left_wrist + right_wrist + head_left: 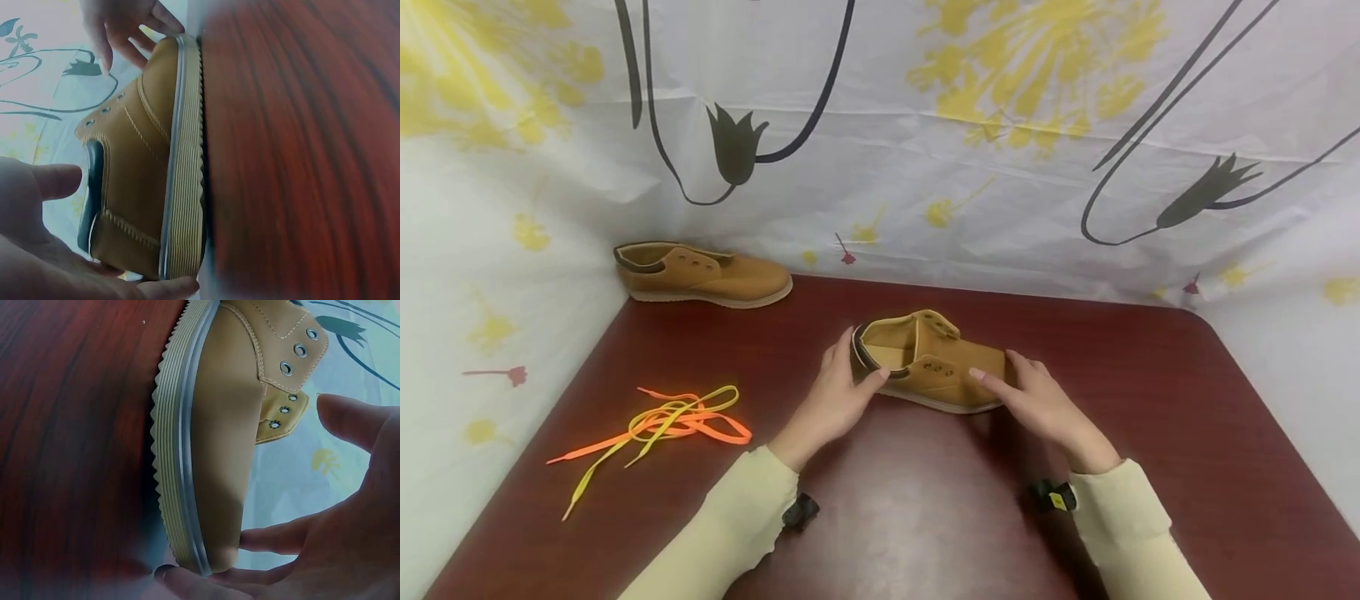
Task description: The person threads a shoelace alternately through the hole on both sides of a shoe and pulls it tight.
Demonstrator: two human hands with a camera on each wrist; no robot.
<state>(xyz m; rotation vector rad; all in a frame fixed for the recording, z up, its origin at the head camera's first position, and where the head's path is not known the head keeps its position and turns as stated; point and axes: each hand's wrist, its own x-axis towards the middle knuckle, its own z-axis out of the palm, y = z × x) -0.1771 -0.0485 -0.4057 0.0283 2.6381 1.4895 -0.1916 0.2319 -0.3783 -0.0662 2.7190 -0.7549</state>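
A tan lace-up shoe (pixel 955 354) without a lace stands on the table between my two hands, its toe to the right. My left hand (pixel 835 396) is at the heel. In the left wrist view its fingers (pixel 169 289) lie behind the heel and its thumb stands off beside the dark collar. At the toe is my right hand (pixel 1037 400); the right wrist view has its fingertips touching the toe end, while the thumb (pixel 350 419) points toward the eyelet flaps, apart from the shoe. The flaps are spread, with bare metal eyelets. The sole lies along the tabletop.
A matching tan shoe (pixel 737 279) stands at the back left corner of the dark red table (pixel 895 517). An orange lace (pixel 598 447) and a yellow lace (pixel 587 482) lie tangled on the left. A patterned white cloth (pixel 865 167) hangs behind and along both sides.
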